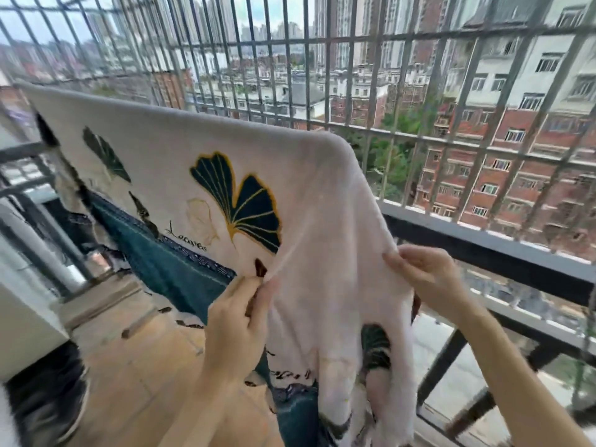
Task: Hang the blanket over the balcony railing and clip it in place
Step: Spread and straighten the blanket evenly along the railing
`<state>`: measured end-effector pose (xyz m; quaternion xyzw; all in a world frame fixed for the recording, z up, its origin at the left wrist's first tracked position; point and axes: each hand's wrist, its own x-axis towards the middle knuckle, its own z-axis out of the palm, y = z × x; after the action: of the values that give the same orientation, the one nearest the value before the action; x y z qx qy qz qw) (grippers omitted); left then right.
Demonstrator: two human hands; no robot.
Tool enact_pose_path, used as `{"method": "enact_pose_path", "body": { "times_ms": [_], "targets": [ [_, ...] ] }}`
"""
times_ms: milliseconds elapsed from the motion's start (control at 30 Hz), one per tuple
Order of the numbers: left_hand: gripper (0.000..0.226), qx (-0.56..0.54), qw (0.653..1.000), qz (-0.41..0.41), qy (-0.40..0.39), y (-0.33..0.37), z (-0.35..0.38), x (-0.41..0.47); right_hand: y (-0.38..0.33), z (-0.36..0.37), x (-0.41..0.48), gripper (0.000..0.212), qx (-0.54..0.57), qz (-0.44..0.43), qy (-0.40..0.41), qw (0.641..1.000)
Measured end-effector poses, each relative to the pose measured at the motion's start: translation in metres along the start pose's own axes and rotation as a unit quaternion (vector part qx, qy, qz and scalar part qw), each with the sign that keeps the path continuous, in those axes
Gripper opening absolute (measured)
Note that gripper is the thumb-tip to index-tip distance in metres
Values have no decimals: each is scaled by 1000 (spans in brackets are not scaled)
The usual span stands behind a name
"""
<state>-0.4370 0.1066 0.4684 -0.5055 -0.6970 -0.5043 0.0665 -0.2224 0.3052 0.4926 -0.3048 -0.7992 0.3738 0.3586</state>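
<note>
Where the black balcony railing (483,250) runs along the right side, a cream blanket (258,175) printed with dark green ginkgo leaves is seen spread above and in front of it. Its upper fold is stretched in a straight line from the far left to a rounded corner near the middle of the view. What bears that fold is hidden by the cloth and cannot be told. The blanket's right side is hung down on the person's side of the railing's top rail, and a teal band with a patterned border is shown along its lower left part.

The cloth is pinched by the left hand (237,319) between thumb and fingertips, just below the large leaf. A small dark brown shape (260,270) is seen there; whether it is a clip or a print cannot be told. The blanket's right edge is gripped by the right hand (425,272), its fingers curled on the cloth, just inside the top rail.

Beyond the railing a grey barred grille (329,75) is set, with brick housing blocks (561,140) behind it. A tiled floor (129,350) is seen below.
</note>
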Motion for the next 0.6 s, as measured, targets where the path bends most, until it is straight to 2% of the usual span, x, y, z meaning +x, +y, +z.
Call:
{"method": "enact_pose_path", "body": {
  "times_ms": [33, 67, 133, 167, 233, 300, 367, 467, 533, 600],
  "targets": [
    [11, 0, 1000, -9, -19, 0, -1, -2, -2, 2, -2, 36, 52, 15, -75, 996],
    [10, 4, 999, -23, -22, 0, -4, 0, -3, 1, 2, 43, 111, 19, -102, 988],
    [16, 6, 999, -51, 7, 11, -10, 10, -12, -6, 23, 46, 215, 9, -57, 975],
    [17, 3, 998, -58, 25, 22, -14, 18, -16, -9, 38, 43, 226, 0, -27, 974],
    [19, 3, 997, -50, 59, 50, -15, 36, -28, -10, 68, 36, 179, -43, -43, 982],
    [24, 18, 996, -25, 86, 73, -5, 53, -37, -3, 94, 28, 138, -79, -136, 978],
    [24, 44, 991, -36, 123, 85, 8, 71, -47, 9, 110, 20, 138, -75, -256, 954],
    [23, 21, 980, -136, 141, 90, 26, 88, -52, 26, 118, 18, 133, -85, -364, 918],
    [17, 6, 969, -222, 107, 87, 39, 88, -46, 31, 119, 32, 175, -54, -396, 900],
    [12, 24, 959, -270, 81, 95, 53, 82, -40, 37, 121, 41, 222, -47, -421, 878]
  ]
}}
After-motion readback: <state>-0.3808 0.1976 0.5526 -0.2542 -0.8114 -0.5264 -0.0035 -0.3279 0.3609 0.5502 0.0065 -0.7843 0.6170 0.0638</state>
